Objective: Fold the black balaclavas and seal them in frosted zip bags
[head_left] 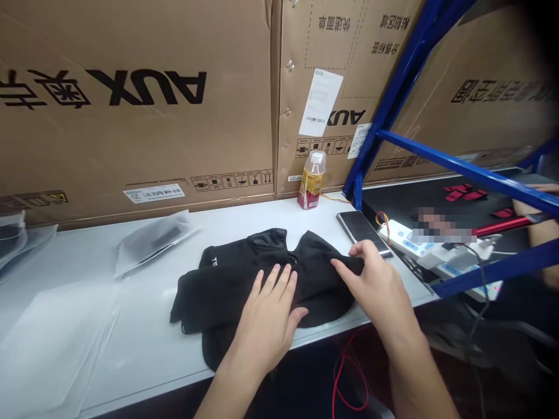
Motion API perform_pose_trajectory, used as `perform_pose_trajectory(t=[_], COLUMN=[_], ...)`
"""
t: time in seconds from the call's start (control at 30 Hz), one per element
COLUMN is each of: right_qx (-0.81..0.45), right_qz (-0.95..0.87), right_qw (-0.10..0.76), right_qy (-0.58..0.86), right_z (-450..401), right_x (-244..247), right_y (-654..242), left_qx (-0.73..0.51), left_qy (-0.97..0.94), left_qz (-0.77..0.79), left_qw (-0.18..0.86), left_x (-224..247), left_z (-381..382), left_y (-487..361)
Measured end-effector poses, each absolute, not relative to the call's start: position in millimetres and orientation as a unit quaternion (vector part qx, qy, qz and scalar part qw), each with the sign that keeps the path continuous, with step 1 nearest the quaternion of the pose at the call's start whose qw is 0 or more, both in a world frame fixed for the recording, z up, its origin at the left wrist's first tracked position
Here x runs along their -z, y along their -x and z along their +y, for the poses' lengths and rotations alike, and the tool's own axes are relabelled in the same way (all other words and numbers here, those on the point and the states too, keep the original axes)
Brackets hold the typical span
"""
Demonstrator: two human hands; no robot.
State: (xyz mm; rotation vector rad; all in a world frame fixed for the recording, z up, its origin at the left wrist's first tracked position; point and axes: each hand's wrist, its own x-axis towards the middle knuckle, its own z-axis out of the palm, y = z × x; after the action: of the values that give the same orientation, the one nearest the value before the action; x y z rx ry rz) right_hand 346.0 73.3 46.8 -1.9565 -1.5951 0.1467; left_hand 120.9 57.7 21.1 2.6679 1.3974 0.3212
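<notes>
A black cloth garment (213,297) with small white lettering lies partly folded on the white table (144,331). Part of it hangs over the table's front edge. My left hand (268,314) rests flat on its middle with the fingers stretched out. At the garment's right end, my right hand (373,273) pinches the fabric between thumb and fingers. Whether the garment is a sleeve, a mask or something else, I cannot tell.
Behind stand large cardboard boxes (144,139). A drink bottle (311,181) and a phone (360,230) are on the table, with plastic bags (152,240) at left. To the right are a blue rack frame (463,166), a power strip (406,241) and another person's arm (541,233). Red cable (338,378) hangs below.
</notes>
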Motion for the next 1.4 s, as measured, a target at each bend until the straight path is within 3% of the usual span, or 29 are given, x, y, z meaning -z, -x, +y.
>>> perform_pose_trajectory(t=[0.1,0.17,0.37,0.47,0.57,0.7,0.8,0.97,1.1,1.2,1.3,1.4], right_qx=[-0.076,-0.129,-0.166,-0.183,-0.165,-0.088,-0.078,-0.13,-0.021,0.016,-0.034,-0.145], right_qz=[-0.588,-0.654,-0.829,-0.823,-0.747,-0.682,-0.708,-0.672,-0.662,-0.737,-0.822,-0.832], right_qw=[0.461,0.487,0.34,0.366,0.426,0.356,0.301,0.327,0.368,0.343,0.244,0.23], right_qy=[0.66,0.565,0.412,0.395,0.483,0.633,0.634,0.652,0.652,0.582,0.513,0.484], right_z=[66,59,48,50,53,60,64,69,74,72,61,46], right_x=[-57,-53,-16,-16,-28,-30,-26,-48,-73,-73,-62,-56], right_y=[-294,-261,-249,-266,-277,-281,-273,-271,-280,-260,-233,-231], left_qx=[-0.104,-0.102,-0.103,-0.158,-0.185,-0.128,-0.116,-0.125,-0.12,-0.127,-0.128,-0.165], left_qy=[-0.883,-0.885,-0.867,-0.846,-0.849,-0.876,-0.872,-0.882,-0.887,-0.887,-0.884,-0.851], left_qz=[0.453,0.449,0.486,0.51,0.494,0.465,0.476,0.454,0.444,0.438,0.429,0.47], left_qw=[0.062,0.064,0.034,0.006,-0.02,-0.002,0.018,0.014,0.027,0.072,0.132,0.167], left_x=[-25,-28,-33,-40,-46,-37,-28,-33,-35,-34,-38,-48], left_z=[57,53,25,16,17,24,26,21,16,18,19,15], left_y=[-119,-107,-16,2,-16,-44,-47,-40,-43,-46,-35,-15])
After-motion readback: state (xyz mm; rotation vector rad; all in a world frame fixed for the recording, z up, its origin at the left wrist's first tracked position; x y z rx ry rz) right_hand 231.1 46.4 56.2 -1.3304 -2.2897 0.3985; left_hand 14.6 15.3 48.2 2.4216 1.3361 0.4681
